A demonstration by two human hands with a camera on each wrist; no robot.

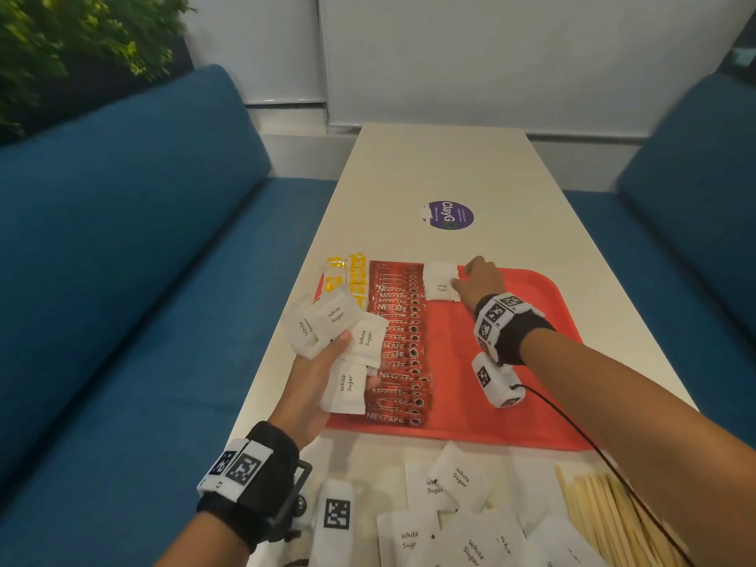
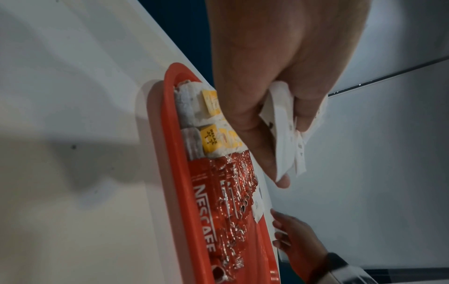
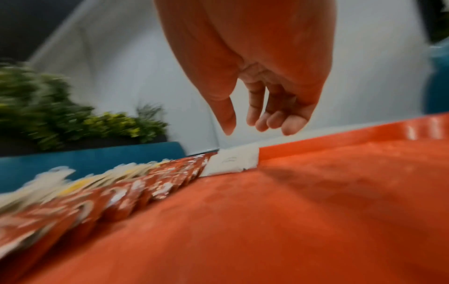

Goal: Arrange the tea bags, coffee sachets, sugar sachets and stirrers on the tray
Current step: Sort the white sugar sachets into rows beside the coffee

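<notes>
A red tray is set on the white worktop, between two blue sofas. Along the tray's left edge, tea bags with yellow tags are laid, and just beside them a long overlapping row of red Nescafe coffee sachets is lined up. At the far end of that row, touching it, a single white sugar sachet is placed flat on the tray.

A fanned bunch of sugar sachets is gripped by the left hand above the tray's left side, thumb on top and fingers curled beneath. The right hand is held just over the single sachet, its fingers loosely extended downward and nothing pinched; contact with the sachet cannot be told.

On the near worktop, outside the tray, more loose sugar sachets are scattered, and a pile of wooden stirrers is lying to their right. A purple round sticker is seen farther along the worktop.
</notes>
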